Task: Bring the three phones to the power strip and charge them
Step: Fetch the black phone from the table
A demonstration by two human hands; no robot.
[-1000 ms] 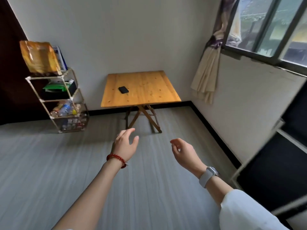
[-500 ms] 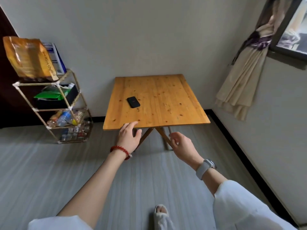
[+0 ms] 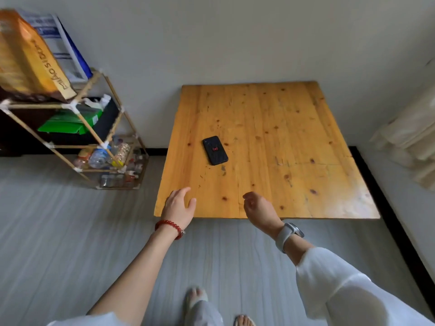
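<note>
One black phone [image 3: 215,150] with a small red mark lies flat on the wooden table [image 3: 282,128], left of its middle. My left hand [image 3: 178,207], with a red bead bracelet at the wrist, hovers over the table's near left edge with relaxed fingers and holds nothing. My right hand [image 3: 259,208], with a grey watch at the wrist, hangs over the near edge, loosely curled and empty. Both hands are short of the phone. No other phone and no power strip is in view.
A wooden shelf rack [image 3: 77,128] stands left of the table with an orange bag [image 3: 26,57], a green item and bottles. A cream curtain [image 3: 409,142] hangs at the right. Grey floor lies between me and the table, with my feet at the bottom.
I have walked up to the table, which now looks much larger and closer. Both hands have moved from over the floor to over the table's near edge.
</note>
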